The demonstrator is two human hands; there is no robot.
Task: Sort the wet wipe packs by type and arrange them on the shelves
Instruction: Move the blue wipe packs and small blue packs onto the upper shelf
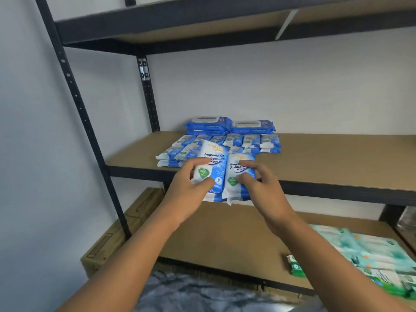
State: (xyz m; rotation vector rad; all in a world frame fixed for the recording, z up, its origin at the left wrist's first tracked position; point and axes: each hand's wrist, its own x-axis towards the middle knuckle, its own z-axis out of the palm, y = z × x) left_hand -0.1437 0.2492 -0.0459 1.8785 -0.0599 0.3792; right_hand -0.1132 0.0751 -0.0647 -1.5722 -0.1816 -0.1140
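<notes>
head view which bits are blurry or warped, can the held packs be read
In the head view, the antibacterial wipes packs read sharp; the green wipe packs at lower right are smeared by blur; the shelf upright bows from wide-angle distortion.

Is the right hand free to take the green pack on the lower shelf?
Probably not yet: the right hand grips a blue-white wipes pack. The green pack lies uncovered on the lower shelf.

Left hand [191,188] and right hand [263,188] each gripped a blue-white pack [212,163], [240,174] at the middle shelf [326,163] edge, matching packs [227,140] stacked behind, green packs [378,255] lower right.
</notes>
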